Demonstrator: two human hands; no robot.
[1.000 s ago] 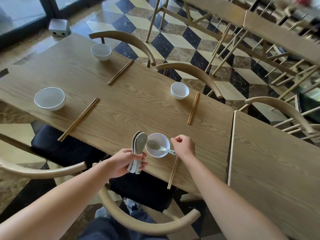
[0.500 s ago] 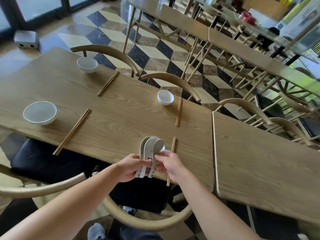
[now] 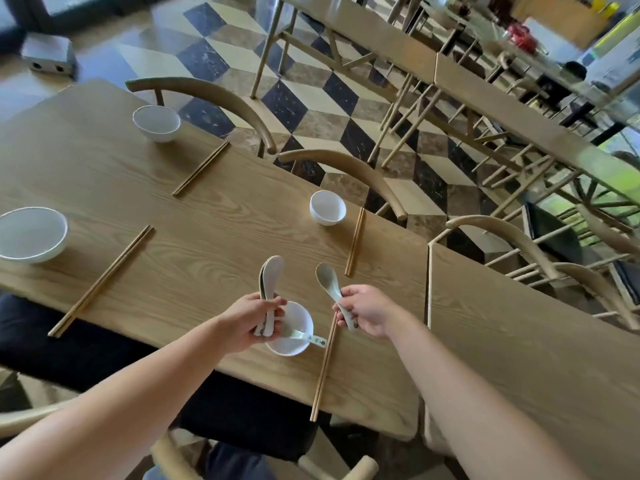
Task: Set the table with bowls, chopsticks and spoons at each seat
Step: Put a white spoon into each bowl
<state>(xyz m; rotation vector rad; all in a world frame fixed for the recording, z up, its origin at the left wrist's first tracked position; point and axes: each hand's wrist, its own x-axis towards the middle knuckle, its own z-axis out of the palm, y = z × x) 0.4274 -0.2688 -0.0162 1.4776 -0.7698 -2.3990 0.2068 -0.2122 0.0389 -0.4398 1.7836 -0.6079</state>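
Near bowl (image 3: 292,327): one spoon (image 3: 306,337) inside.
Far bowl (image 3: 327,207): looks bare.
Left hand (image 3: 250,318): grips stacked spoons (image 3: 270,289).
Right hand (image 3: 367,313): pinches single spoon (image 3: 330,284).

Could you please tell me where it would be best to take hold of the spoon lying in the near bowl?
Pinch the spoon by its handle end, which juts out over the bowl's right rim, coming from the right. Its scoop lies down inside the bowl, partly under the left hand, so the handle is the free part.
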